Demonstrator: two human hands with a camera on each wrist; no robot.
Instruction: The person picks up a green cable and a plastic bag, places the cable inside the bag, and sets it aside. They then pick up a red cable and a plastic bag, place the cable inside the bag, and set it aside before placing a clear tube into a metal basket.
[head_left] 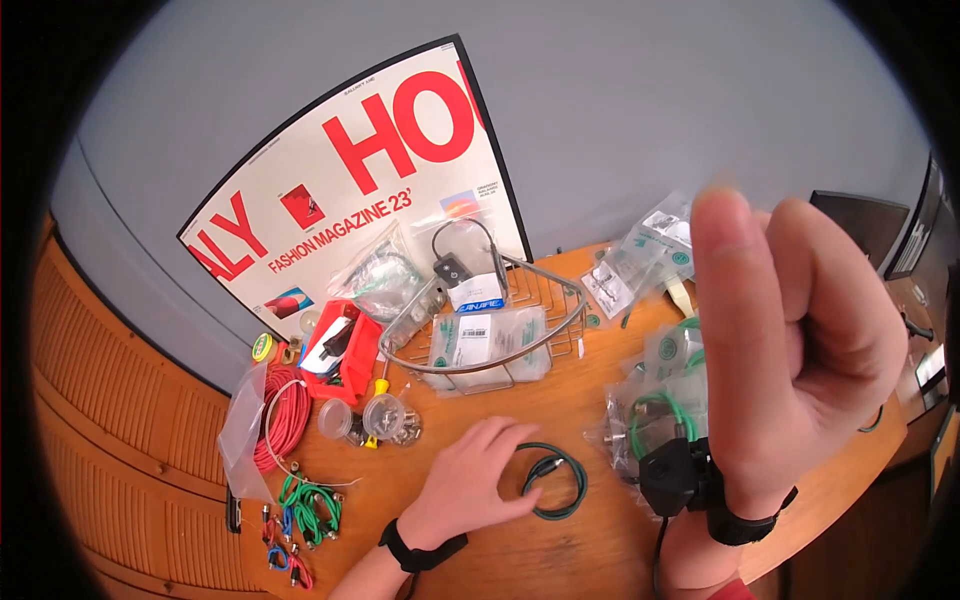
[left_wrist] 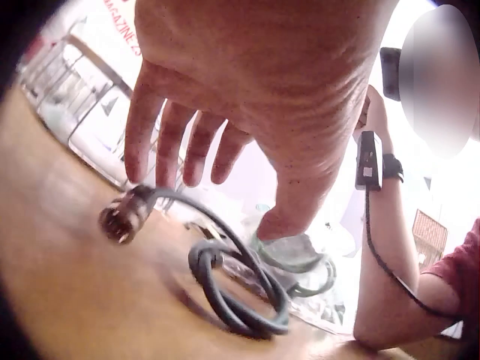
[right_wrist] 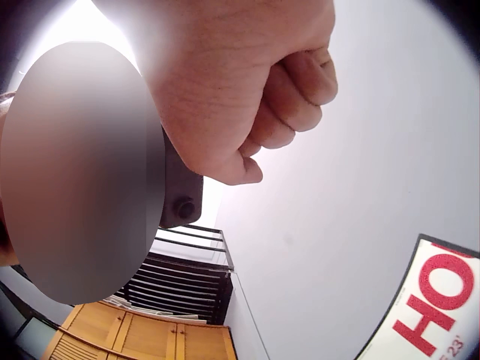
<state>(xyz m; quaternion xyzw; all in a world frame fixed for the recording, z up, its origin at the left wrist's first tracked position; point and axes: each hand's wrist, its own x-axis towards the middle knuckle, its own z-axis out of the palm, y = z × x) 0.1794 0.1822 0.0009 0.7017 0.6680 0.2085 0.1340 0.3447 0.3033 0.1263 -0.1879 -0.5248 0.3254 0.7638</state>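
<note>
A dark green coiled cable lies on the wooden table. Over its left side reaches my left hand, fingers spread and thumb apart. In the left wrist view the fingertips are right at the cable's metal connector, and nothing is wrapped in the palm. My right hand is raised high, close in front of the head camera. Its fingers are curled in with nothing seen in them. From the right wrist view, the thumb sits near the dark head-worn device.
Behind the cable stands a wire corner basket with bagged items. Bagged green cables lie to the right. At left are a red bin, a red cable coil, small jars and short green cables. A large poster leans behind.
</note>
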